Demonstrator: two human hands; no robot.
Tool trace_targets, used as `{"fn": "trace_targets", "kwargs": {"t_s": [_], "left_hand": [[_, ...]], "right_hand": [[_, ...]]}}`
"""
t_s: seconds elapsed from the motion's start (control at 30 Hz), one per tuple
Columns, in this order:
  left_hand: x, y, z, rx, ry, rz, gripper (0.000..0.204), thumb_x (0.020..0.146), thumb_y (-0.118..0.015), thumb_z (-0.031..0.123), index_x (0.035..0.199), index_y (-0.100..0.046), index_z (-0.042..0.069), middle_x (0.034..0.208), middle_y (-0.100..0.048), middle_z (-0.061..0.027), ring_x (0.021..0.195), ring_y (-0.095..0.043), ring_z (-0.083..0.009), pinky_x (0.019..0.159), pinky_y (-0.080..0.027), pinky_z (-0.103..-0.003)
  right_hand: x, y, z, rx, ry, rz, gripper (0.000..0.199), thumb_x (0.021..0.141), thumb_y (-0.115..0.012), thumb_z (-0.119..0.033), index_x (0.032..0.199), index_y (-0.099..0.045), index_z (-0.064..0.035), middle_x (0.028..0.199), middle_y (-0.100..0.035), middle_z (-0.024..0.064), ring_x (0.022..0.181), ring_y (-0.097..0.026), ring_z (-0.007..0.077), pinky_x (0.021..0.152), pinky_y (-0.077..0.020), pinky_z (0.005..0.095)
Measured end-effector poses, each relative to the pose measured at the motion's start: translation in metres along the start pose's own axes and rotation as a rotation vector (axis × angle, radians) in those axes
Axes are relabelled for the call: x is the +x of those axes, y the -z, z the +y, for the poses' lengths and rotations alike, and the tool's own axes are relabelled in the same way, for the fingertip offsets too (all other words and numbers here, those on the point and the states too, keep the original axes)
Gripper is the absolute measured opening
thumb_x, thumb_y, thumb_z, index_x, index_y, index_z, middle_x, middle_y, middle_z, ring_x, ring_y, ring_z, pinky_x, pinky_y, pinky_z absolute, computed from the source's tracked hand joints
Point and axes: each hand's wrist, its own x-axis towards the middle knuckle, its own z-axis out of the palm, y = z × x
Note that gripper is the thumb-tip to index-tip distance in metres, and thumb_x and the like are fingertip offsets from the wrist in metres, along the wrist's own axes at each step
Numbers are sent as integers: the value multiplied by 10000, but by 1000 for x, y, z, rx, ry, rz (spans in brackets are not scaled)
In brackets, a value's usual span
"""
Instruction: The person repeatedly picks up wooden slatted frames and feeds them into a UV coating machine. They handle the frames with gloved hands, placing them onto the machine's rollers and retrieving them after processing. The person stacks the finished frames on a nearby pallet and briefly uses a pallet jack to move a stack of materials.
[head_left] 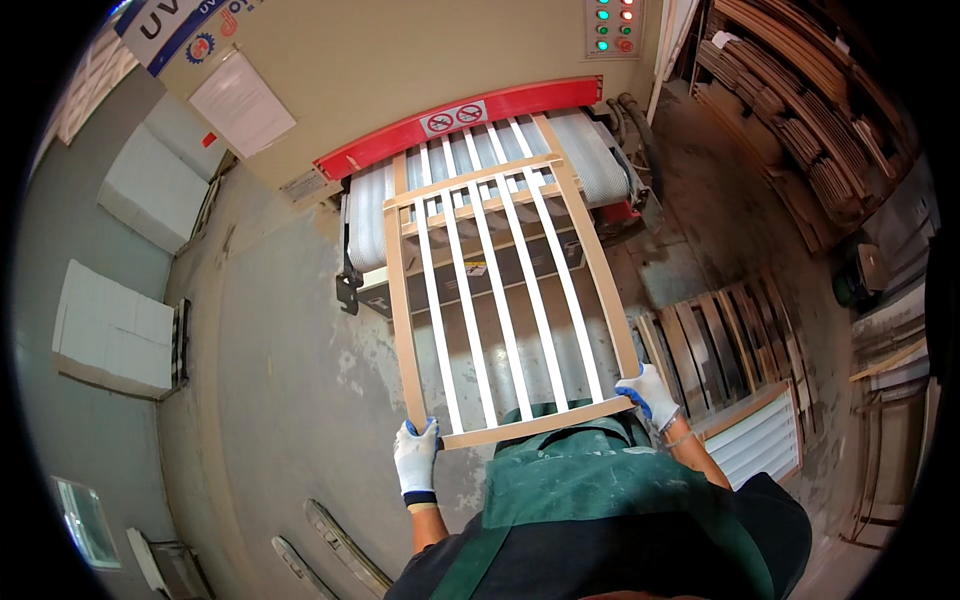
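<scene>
A slatted wooden frame (pixel 403 325) with tan rails and several white slats stretches from my waist to the machine's conveyor belt (pixel 597 160). My left hand (pixel 416 462), in a white glove with blue on the fingers, is closed on its near left corner. At the near right corner, my right hand (pixel 652 395), gloved alike, grips the side rail. The frame's far end meets the belt's near edge. Beyond it, a similar slatted piece (pixel 550 137) lies on the belt and runs beneath a red bar (pixel 375 150); whether the two overlap or only touch is unclear.
A large beige machine (pixel 390 65) stands ahead, with a lit control panel (pixel 613 28). White stacks (pixel 115 330) line the left wall. Wood strips (pixel 735 335) and a white slatted panel (pixel 757 437) lie at right, below stacked boards (pixel 790 100). Two long forks (pixel 345 545) rest on the floor.
</scene>
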Motion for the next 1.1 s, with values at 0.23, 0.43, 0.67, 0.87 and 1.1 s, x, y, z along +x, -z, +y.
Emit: {"fn": "trace_targets", "kwargs": {"t_s": [0.23, 0.43, 0.67, 0.87, 1.1], "left_hand": [[3, -7, -6, 29, 10, -5, 419, 854, -723, 418, 953, -672, 14, 960, -695, -229, 940, -670, -401, 846, -513, -482], [-4, -6, -5, 74, -79, 67, 435, 862, -710, 440, 979, -676, 22, 995, -696, -230, 977, -661, -405, 869, -507, -486], [2, -5, -13, 64, 27, -21, 449, 867, -700, 446, 995, -662, 18, 1029, -688, -236, 1019, -647, -405, 897, -494, -488], [2, -6, -9, 155, -70, 47, 442, 879, -688, 440, 994, -641, 15, 977, -690, -233, 986, -652, -410, 878, -500, -487], [15, 7, 7, 78, -143, 80, 418, 898, -670, 419, 1006, -636, 16, 971, -706, -235, 954, -669, -417, 859, -511, -483]], "right_hand": [[2, -1, 5, -31, 3, 24, 224, 707, -752, -116, 846, -662, 34, 740, -639, 37, 644, -594, 120, 579, -488, 306], [8, -3, 20, -8, 34, 43, 264, 705, -758, -137, 862, -661, 52, 740, -650, 60, 642, -594, 127, 586, -487, 320], [5, -7, 21, 22, 26, 30, 238, 708, -750, -129, 834, -658, 51, 710, -630, 48, 627, -565, 115, 557, -466, 324], [9, -5, 23, 86, 24, 2, 175, 723, -744, -93, 817, -662, 29, 708, -619, 16, 623, -564, 100, 547, -460, 302], [16, -6, -13, 141, 16, -54, 128, 749, -743, -64, 812, -658, 7, 717, -610, -4, 628, -575, 94, 546, -460, 290]]}}
